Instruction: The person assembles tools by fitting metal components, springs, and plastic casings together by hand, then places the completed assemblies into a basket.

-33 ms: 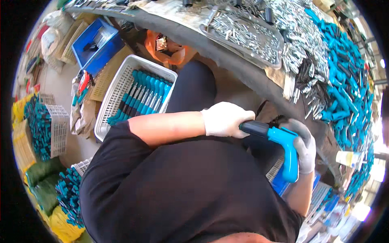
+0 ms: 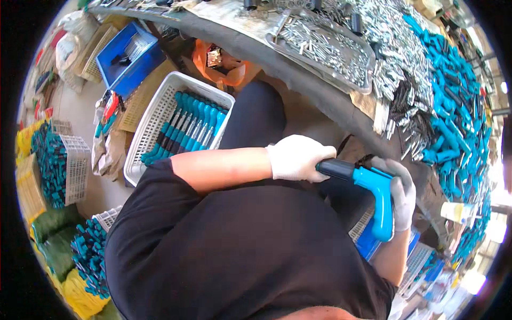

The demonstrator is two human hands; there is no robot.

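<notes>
Differs very little from the earlier frame: same two-handed hold, with only a slight shift of the whole view. Held right of centre: a teal pistol-shaped tool [image 2: 381,205] with black barrel [image 2: 338,169] to the left and bent handle toward the near side. At the barrel's left end: left hand [image 2: 300,158], fingers curled closed around it. Against the handle's right side: right hand [image 2: 404,194], fingers bent and partly hidden; cannot tell how far closed. To the left: white basket [image 2: 148,114] with a row of teal-handled tools [image 2: 188,127], partly covered by trouser leg [image 2: 257,109] and shirt sleeve [image 2: 152,194]. Farther: orange bag [image 2: 232,76] and blue bin [image 2: 133,81]. Across the far side, beyond the hands: bench edge [image 2: 290,69], metal tray [image 2: 367,80] of silver pins [image 2: 320,41]; far right, heaped teal parts [image 2: 453,120].
</notes>
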